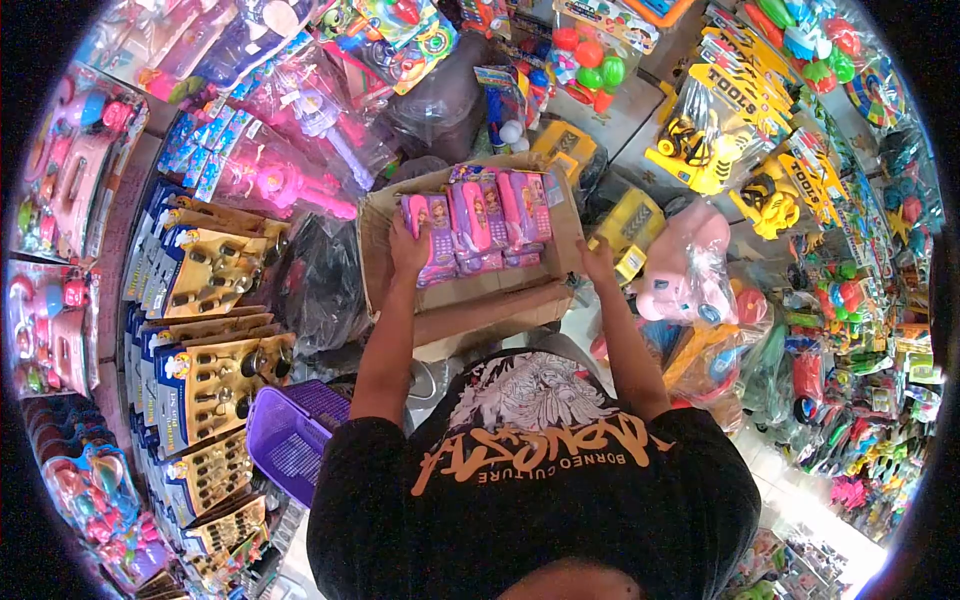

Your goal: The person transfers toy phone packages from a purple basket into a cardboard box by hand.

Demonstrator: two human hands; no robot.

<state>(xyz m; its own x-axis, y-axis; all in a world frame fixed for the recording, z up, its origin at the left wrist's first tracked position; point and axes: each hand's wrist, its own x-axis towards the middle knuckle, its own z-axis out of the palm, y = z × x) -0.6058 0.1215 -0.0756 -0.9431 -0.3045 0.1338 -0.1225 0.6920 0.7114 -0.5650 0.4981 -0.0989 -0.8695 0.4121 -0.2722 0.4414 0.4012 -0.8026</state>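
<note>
Standing close, I see the left hand (408, 250) clamped on a pink toy pack (432, 232) at the cardboard box (480, 300)'s left edge; right hand (597, 262) grips its right rim. Better to keep packs upright.

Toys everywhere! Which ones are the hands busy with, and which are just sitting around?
Busy with:
cardboard box
pink toy packs
left hand on a pack
right hand on the box edge

Sitting around:
yellow diggers
purple basket
pink stuffed toy
</note>
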